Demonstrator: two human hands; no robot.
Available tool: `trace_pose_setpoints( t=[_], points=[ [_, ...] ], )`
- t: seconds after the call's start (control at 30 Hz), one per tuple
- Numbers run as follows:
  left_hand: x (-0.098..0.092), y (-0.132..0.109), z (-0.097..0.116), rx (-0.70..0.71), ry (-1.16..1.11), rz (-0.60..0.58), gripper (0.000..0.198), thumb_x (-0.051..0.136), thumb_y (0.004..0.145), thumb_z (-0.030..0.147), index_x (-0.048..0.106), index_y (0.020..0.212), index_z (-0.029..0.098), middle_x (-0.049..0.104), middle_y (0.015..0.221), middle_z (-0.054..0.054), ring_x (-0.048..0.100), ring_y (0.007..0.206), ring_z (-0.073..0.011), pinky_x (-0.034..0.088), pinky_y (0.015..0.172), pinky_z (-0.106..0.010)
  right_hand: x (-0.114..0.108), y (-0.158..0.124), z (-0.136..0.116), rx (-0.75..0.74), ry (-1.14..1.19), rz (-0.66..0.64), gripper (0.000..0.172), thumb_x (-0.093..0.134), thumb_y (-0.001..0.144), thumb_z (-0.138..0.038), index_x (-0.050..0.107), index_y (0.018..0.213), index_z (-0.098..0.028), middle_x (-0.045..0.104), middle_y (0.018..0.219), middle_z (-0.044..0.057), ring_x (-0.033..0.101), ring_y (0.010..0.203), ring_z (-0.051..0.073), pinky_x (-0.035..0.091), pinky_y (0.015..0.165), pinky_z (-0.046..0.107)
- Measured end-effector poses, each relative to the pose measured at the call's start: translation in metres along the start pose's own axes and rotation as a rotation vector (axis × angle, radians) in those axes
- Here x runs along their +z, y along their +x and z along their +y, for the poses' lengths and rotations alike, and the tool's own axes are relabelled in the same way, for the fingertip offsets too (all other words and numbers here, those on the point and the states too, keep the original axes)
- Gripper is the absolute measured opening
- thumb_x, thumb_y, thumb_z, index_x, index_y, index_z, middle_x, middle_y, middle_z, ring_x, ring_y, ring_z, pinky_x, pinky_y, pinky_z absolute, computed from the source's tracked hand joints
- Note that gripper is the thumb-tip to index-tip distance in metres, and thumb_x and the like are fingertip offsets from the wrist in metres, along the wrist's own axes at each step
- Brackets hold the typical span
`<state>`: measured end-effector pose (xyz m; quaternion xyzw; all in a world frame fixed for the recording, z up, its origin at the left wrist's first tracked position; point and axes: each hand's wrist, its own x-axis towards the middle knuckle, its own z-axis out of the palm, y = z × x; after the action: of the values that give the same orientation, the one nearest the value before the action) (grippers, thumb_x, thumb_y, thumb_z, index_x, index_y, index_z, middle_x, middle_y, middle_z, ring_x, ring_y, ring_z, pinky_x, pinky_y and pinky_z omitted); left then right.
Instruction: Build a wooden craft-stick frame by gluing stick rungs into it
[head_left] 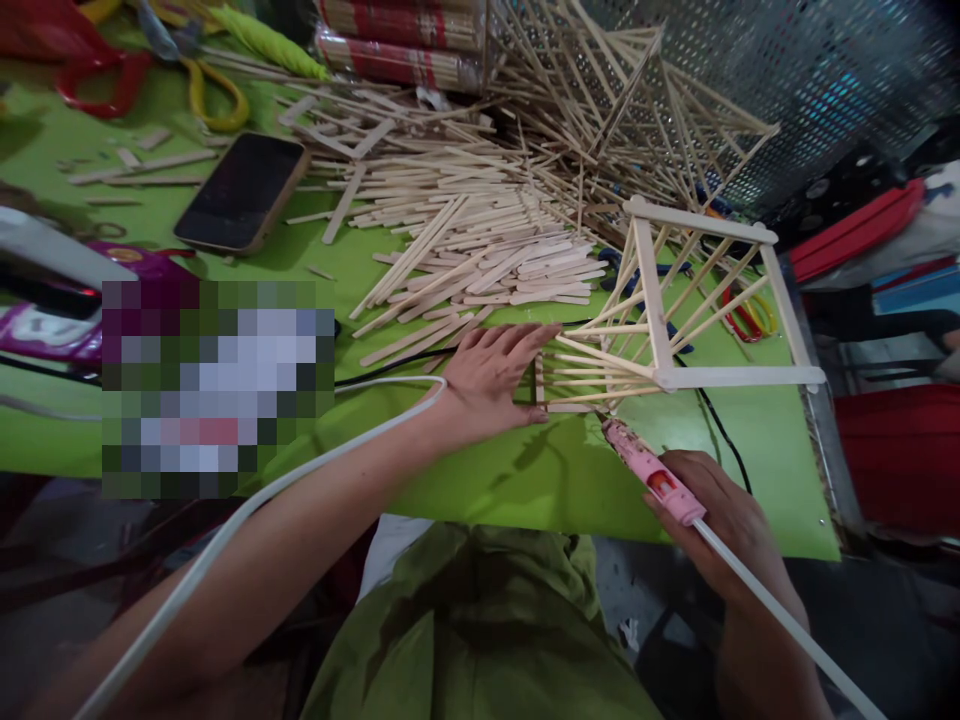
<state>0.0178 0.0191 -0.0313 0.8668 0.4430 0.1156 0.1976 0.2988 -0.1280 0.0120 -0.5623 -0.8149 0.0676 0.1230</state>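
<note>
Head view, left hand (491, 378): spread flat, laid against frame (679, 300).
Right hand (726, 520): closed around glue gun (651, 480), nozzle held at frame.

Tabletop (225, 100) covered in bright green; glue gun (651, 478) pink with red marking and white cord (262, 480); stick frame (675, 310) and loose sticks (480, 240) pale natural wood; phone (241, 192) black with tan edge; scissors (210, 90) yellow-handled.

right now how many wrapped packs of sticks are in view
2: one pack and a second pack beside it at the far edge, behind the loose sticks; others may be hidden.
</note>
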Motion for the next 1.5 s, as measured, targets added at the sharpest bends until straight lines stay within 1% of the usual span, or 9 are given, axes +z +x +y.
trace_pose_setpoints(
  t=[0.1,0.27,0.4,0.57,0.67,0.83,1.0,1.23,1.5],
  points=[
    [0.0004,0.0001,0.0000,-0.002,-0.001,-0.002,0.097,0.074,0.076,0.059,0.029,0.157,0.028,0.049,0.155,-0.009,0.045,0.140,-0.0320,0.034,0.115,-0.044,0.0005,-0.0018,0.0011,0.003,0.000,-0.009,0.018,0.056,0.097,-0.027,0.058,0.114,-0.021,0.069,0.104,0.010,0.070,0.091,0.024,0.054,0.073,0.032],
    [0.0022,0.0008,0.0001,-0.013,0.007,-0.005,0.097,0.074,0.076,0.057,0.028,0.157,0.030,0.047,0.156,-0.007,0.045,0.141,-0.0322,0.033,0.116,-0.044,0.0004,-0.0044,0.0033,0.002,0.013,-0.020,0.018,0.055,0.098,-0.028,0.057,0.115,-0.022,0.068,0.103,0.010,0.070,0.091,0.024,0.054,0.076,0.033],
    [0.0012,0.0018,0.0004,-0.007,-0.002,-0.011,0.096,0.072,0.077,0.060,0.027,0.156,0.031,0.046,0.157,-0.006,0.044,0.141,-0.0326,0.033,0.115,-0.045,-0.0005,-0.0047,0.0042,0.009,0.005,-0.030,0.019,0.055,0.098,-0.028,0.056,0.116,-0.022,0.068,0.104,0.009,0.070,0.090,0.023,0.053,0.074,0.032],
    [-0.0004,0.0026,0.0012,-0.026,-0.005,-0.036,0.096,0.072,0.076,0.060,0.028,0.156,0.030,0.047,0.157,-0.007,0.043,0.142,-0.0320,0.032,0.117,-0.045,-0.0003,-0.0034,0.0032,0.017,0.014,-0.055,0.022,0.054,0.098,-0.028,0.056,0.119,-0.021,0.068,0.107,0.010,0.069,0.095,0.024,0.053,0.078,0.033],
    [0.0006,0.0027,0.0008,-0.026,-0.011,-0.031,0.099,0.075,0.074,0.059,0.027,0.156,0.030,0.045,0.158,-0.007,0.043,0.143,-0.0319,0.031,0.118,-0.045,0.0005,-0.0027,0.0034,0.007,0.004,-0.056,0.024,0.054,0.098,-0.028,0.056,0.120,-0.020,0.067,0.107,0.010,0.068,0.095,0.024,0.053,0.078,0.033],
    [0.0009,0.0026,0.0008,-0.030,-0.034,-0.038,0.099,0.075,0.075,0.057,0.026,0.157,0.032,0.044,0.159,-0.005,0.042,0.144,-0.0316,0.031,0.118,-0.046,0.0022,-0.0018,0.0057,0.013,0.012,-0.059,0.021,0.053,0.099,-0.029,0.056,0.119,-0.021,0.068,0.105,0.010,0.069,0.091,0.023,0.053,0.076,0.033],
    [0.0001,0.0027,0.0009,-0.030,-0.041,-0.042,0.099,0.074,0.074,0.058,0.027,0.157,0.031,0.046,0.158,-0.006,0.043,0.143,-0.0323,0.032,0.119,-0.047,0.0021,-0.0014,0.0051,0.024,0.017,-0.061,0.021,0.053,0.099,-0.030,0.057,0.117,-0.021,0.069,0.105,0.010,0.069,0.091,0.023,0.053,0.074,0.032],
    [0.0034,0.0023,-0.0011,-0.018,-0.030,-0.027,0.099,0.074,0.075,0.060,0.025,0.157,0.032,0.045,0.158,-0.006,0.043,0.143,-0.0326,0.034,0.117,-0.047,0.0028,-0.0026,0.0055,0.032,0.005,-0.078,0.022,0.052,0.099,-0.031,0.057,0.118,-0.021,0.069,0.104,0.010,0.069,0.089,0.023,0.053,0.071,0.032],
    [0.0041,0.0016,-0.0016,-0.016,-0.034,-0.021,0.098,0.073,0.076,0.060,0.025,0.157,0.032,0.045,0.158,-0.006,0.042,0.143,-0.0322,0.034,0.117,-0.048,0.0000,-0.0006,0.0033,0.079,0.047,-0.093,0.021,0.053,0.097,-0.030,0.060,0.115,-0.021,0.070,0.103,0.010,0.069,0.089,0.023,0.054,0.074,0.033]
  ],
)
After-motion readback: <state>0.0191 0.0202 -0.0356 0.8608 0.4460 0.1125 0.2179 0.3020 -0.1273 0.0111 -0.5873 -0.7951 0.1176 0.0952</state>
